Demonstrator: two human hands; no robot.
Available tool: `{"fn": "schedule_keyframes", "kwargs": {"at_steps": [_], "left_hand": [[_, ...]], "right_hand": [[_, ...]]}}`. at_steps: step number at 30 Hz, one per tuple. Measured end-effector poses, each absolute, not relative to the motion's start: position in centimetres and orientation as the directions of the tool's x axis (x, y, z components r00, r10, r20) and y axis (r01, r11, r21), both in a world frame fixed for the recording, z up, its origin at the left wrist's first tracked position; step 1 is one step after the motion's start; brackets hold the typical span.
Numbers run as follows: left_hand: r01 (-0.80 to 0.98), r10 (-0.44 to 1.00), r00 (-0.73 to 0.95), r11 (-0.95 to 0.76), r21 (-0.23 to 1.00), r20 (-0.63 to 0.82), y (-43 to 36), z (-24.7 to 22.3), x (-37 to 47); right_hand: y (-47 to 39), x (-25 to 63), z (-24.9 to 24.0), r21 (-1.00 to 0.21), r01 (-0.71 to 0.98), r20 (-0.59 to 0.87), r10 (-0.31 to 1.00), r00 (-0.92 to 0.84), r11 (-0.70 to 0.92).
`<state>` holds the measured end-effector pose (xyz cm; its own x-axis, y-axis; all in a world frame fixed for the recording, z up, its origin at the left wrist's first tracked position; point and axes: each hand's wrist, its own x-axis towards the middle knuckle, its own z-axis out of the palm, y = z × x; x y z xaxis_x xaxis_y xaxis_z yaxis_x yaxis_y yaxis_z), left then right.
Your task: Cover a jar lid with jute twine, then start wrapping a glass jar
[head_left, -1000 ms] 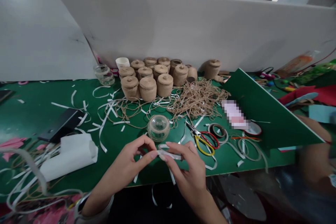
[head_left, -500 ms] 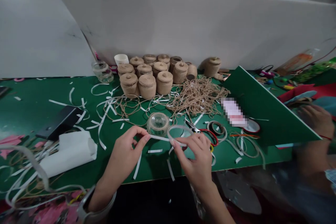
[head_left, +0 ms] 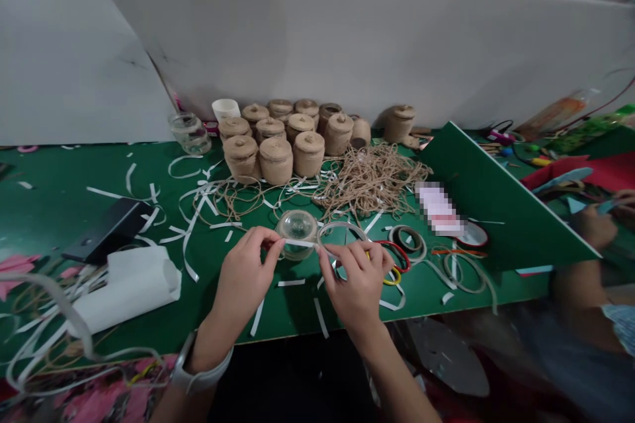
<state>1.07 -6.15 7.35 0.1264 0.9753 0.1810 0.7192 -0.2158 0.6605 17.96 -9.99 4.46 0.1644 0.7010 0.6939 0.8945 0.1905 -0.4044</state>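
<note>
My left hand (head_left: 252, 268) pinches the end of a narrow white tape strip (head_left: 299, 243) between thumb and fingertips. The strip runs taut across to a thin, nearly used-up tape roll (head_left: 342, 226), which looks like double-sided tape. My right hand (head_left: 353, 277) grips that roll at its near side, fingers curled. Just behind the strip, a clear glass jar (head_left: 297, 225) stands on the table, its lower part crossed by the strip. Scissors with red and yellow handles (head_left: 395, 258) lie partly hidden behind my right hand.
Several twine-wrapped lidded jars (head_left: 276, 162) stand behind, near a heap of twine (head_left: 374, 182). Paper scraps (head_left: 291, 283) litter the green table (head_left: 44, 211). Left are a white roll (head_left: 133, 284) and a dark box (head_left: 106, 231). A green board (head_left: 501, 211) leans right, beside another person's hands (head_left: 595, 225).
My hands and the taut strip have risen slightly, so the strip now crosses in front of the glass jar. The roll has shifted a little with my right hand. The view has moved slightly.
</note>
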Motion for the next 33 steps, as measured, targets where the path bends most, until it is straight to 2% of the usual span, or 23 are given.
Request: {"fn": "schedule_keyframes", "kwargs": {"at_steps": [13, 18, 21, 23, 25, 28, 30, 33], "left_hand": [[0.744, 0.96, 0.153, -0.268, 0.612, 0.235, -5.9, 7.7, 1.2], [0.72, 0.962, 0.035, -0.212, 0.661, 0.27, -5.4, 7.3, 0.8], [0.587, 0.955, 0.077, -0.276, 0.761, 0.287, -4.2, 6.5, 1.0], [0.464, 0.945, 0.211, -0.32, 0.826, 0.248, -3.0, 5.9, 1.4], [0.322, 0.931, 0.332, -0.261, 0.91, 0.15, -2.0, 5.3, 1.7], [0.189, 0.914, 0.406, -0.088, 0.978, 0.004, -1.1, 4.6, 2.1], [0.123, 0.915, 0.402, -0.023, 0.992, -0.028, -1.0, 4.3, 2.1], [0.057, 0.923, 0.384, -0.017, 0.998, -0.007, -1.2, 4.1, 2.2]], "right_hand": [[-10.1, 17.9, 4.4, -0.39, 0.899, 0.702, 0.696, 0.151, 0.197], [-10.1, 17.8, 4.5, -0.389, 0.9, 0.692, 0.707, 0.145, 0.196], [-10.2, 17.7, 4.5, -0.377, 0.906, 0.698, 0.702, 0.14, 0.194], [-10.2, 17.7, 4.4, -0.374, 0.907, 0.702, 0.699, 0.14, 0.195], [-10.4, 17.7, 4.4, -0.373, 0.907, 0.703, 0.698, 0.137, 0.197], [-10.5, 17.8, 4.3, -0.367, 0.907, 0.714, 0.688, 0.134, 0.205], [-10.4, 18.0, 4.2, -0.358, 0.911, 0.727, 0.673, 0.134, 0.206], [-9.9, 18.4, 4.1, -0.343, 0.918, 0.735, 0.665, 0.131, 0.198]]}}
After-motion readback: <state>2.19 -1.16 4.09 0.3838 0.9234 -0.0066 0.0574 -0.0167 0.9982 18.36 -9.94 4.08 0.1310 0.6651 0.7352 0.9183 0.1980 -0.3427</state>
